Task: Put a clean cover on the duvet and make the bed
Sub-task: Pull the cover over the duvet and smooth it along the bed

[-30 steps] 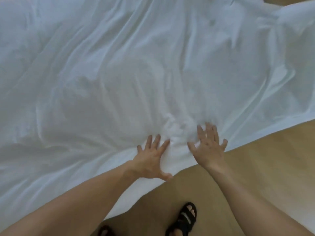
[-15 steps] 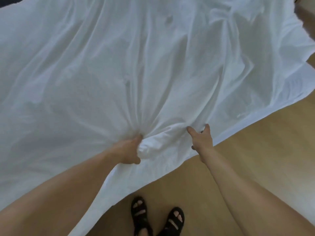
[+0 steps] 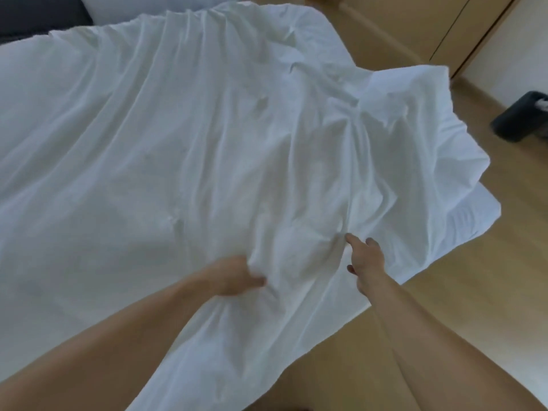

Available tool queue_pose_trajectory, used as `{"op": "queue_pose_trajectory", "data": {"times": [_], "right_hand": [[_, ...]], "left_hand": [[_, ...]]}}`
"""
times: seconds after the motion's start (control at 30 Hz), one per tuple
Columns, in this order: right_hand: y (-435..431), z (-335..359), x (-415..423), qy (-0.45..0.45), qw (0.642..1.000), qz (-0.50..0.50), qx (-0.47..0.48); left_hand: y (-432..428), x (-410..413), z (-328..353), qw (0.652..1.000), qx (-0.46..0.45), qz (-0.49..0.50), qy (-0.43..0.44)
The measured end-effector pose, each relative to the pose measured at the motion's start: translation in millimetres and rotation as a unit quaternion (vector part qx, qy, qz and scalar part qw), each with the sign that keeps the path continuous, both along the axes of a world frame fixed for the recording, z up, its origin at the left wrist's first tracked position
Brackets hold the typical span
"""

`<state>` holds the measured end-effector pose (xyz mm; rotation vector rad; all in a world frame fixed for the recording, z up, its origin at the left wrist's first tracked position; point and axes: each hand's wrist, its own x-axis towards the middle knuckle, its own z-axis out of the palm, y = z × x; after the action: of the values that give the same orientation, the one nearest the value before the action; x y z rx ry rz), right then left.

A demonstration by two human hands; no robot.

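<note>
Duvet cover (image 3: 178, 158) lies rumpled over bed (image 3: 471, 216), near edge hanging toward floor (image 3: 462, 292). Left hand (image 3: 234, 277) grips a bunched fold; right hand (image 3: 366, 259) just beside, fingers against fabric, hold unclear.

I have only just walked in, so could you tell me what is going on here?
A person is working at a bed. The left hand grips a bunch of the white duvet cover, which lies spread and wrinkled over the bed. The right hand touches the cloth beside it; whether it grips is unclear.
</note>
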<state>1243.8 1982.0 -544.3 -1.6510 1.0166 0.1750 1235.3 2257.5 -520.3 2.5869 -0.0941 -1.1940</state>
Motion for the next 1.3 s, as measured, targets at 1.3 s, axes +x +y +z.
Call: {"op": "queue_pose_trajectory", "data": {"times": [1.3], "right_hand": [[-139,50,260,-0.1,0.992,0.074,-0.019]], "left_hand": [[-205,198,-1,0.908,-0.342,0.24,0.025]]}}
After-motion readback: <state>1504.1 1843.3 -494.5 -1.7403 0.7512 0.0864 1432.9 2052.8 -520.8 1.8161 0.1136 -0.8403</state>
